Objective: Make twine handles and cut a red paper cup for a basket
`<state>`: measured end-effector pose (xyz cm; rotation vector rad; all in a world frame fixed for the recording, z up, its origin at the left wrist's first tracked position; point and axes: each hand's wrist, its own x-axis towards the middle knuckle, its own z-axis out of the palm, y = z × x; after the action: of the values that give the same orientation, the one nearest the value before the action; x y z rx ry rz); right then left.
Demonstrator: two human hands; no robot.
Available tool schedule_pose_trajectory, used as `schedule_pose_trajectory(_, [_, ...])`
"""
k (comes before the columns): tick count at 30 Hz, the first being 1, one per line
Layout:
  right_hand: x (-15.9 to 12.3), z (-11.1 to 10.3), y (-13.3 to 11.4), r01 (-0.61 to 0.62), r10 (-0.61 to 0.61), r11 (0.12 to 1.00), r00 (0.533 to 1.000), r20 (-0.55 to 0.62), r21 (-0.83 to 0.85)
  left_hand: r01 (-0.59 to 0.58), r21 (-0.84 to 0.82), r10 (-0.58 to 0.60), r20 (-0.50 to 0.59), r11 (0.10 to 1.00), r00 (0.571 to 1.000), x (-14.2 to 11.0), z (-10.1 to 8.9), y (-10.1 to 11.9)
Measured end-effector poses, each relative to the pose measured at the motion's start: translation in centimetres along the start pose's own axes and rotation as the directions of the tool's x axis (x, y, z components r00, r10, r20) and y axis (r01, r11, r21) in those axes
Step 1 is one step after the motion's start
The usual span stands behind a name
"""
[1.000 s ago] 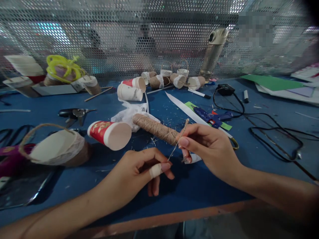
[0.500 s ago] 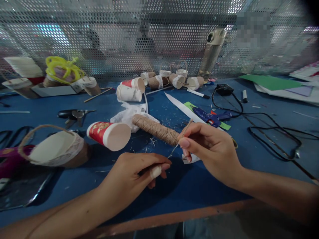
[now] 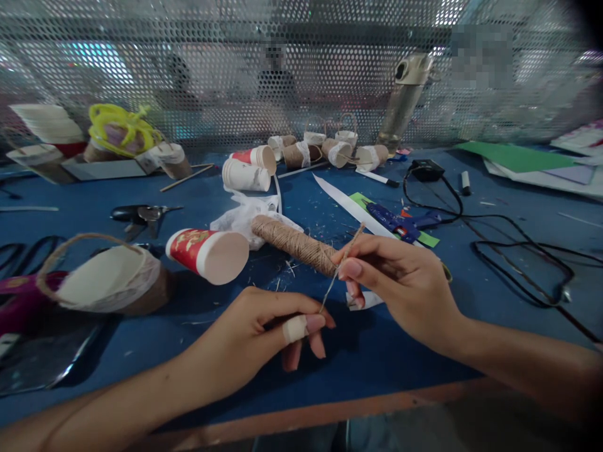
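A short length of twine (image 3: 329, 287) runs between my two hands above the front of the blue table. My left hand (image 3: 277, 326), with a bandage on its thumb, pinches the lower end between thumb and forefinger. Higher up and to the right, my right hand (image 3: 400, 276) grips the twine between thumb and fingertips, and a free end sticks up past them. Just behind lies a roll of brown twine (image 3: 294, 243), its right end partly hidden by my right hand. A red and white paper cup (image 3: 207, 254) rests on its side to the left of the roll.
At left stands a twine-handled cup basket (image 3: 113, 276) beside a dark phone-like slab (image 3: 47, 358). A blue glue gun (image 3: 400, 223) with a black cord lies at right. Several small wrapped cups (image 3: 336, 152) and a bottle (image 3: 405, 100) stand before the perforated metal screen (image 3: 211, 81).
The left fingers have shifted slightly right and the thumb has turned more into view. More twine shows between the hands. The right hand keeps its pinch almost in place.
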<state>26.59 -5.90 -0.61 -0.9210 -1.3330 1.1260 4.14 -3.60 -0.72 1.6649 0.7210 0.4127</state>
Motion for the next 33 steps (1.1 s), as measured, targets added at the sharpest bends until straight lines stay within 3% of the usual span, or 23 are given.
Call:
schedule_pose_trajectory(6, [0.03, -0.1, -0.24, -0.017, 0.017, 0.999, 1.0, 0.001, 0.03, 0.036, -0.14, -0.03, 0.046, 0.99, 0.999, 0.05, -0.25, -0.21])
schedule_pose_trajectory(14, [0.29, -0.41, -0.15, -0.088, 0.08, 0.989, 0.994, 0.077, 0.119, 0.023, -0.105, -0.021, 0.013, 0.994, 1.0, -0.21, -0.16, -0.19])
schedule_pose_trajectory(21, [0.49, -0.4, -0.18, -0.129, 0.125, 0.988, 0.99, 0.063, 0.078, -0.005, -0.078, 0.005, -0.012, 0.997, 1.0, 0.07, -0.19, -0.14])
schedule_pose_trajectory(33, [0.61, -0.03, 0.24, -0.17, 0.167, 0.974, 0.985, 0.037, 0.15, -0.034, 0.017, 0.035, -0.054, 0.999, 0.998, 0.03, -0.21, -0.13])
